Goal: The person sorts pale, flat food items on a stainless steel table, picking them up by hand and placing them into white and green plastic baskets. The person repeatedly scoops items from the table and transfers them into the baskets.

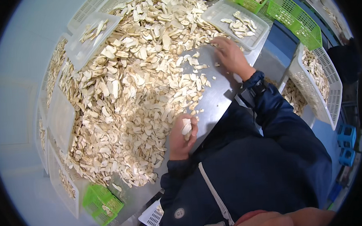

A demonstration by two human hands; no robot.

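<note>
A broad heap of pale dried slices [131,94], apparently mushroom, covers much of a metal table [216,93]. My left hand [182,137], at the heap's near edge, is closed around a few whitish slices [186,126]. Farther right, my right hand [231,56] reaches low over the metal, its fingertips at the edge of the heap. Nothing shows in its grasp, though the fingertips are partly hidden. Just beyond it lies a shallow translucent tray [258,41] with a small group of slices in it. Loose bits are scattered on the metal between my hands.
Another translucent tray [72,52] rests on the heap's far side. Green baskets [295,20] stand at the right, and a green basket [95,201] at lower left. A white perforated crate [334,85] of slices is behind my right arm. More white crates [62,178] line the left.
</note>
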